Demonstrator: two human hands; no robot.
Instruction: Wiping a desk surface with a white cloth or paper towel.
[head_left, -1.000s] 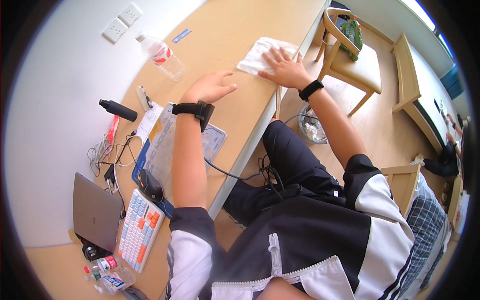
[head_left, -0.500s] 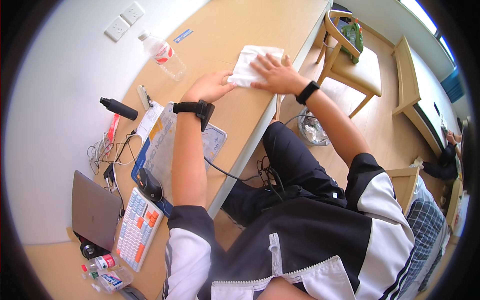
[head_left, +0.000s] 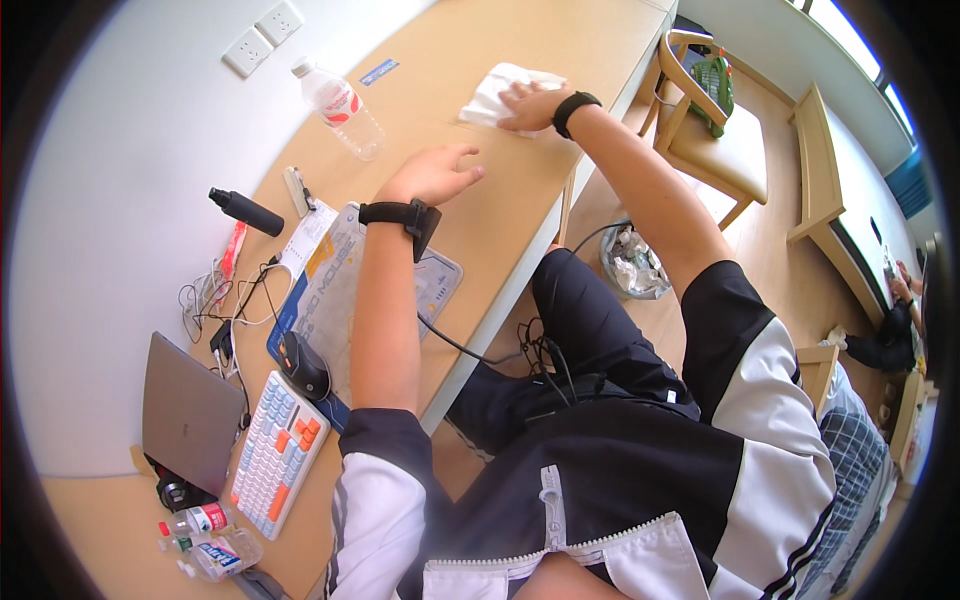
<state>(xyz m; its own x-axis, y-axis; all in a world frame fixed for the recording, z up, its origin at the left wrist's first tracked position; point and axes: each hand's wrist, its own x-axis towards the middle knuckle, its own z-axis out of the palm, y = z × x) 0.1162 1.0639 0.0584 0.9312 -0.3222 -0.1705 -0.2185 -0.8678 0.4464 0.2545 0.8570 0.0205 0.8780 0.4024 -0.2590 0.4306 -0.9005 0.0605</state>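
Your right hand (head_left: 535, 106) flat on thin white rectangular cloth (head_left: 486, 100), grip released. Cloth lies on pale wood-look desk (head_left: 500, 205), near its front edge. Your left hand (head_left: 432, 176) empty, grip loose, near clear plastic bottle (head_left: 342, 108) with red-and-white label.

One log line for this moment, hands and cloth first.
right hand: on white cloth | left hand: open, empty, apart from cloth | bottle: on desk
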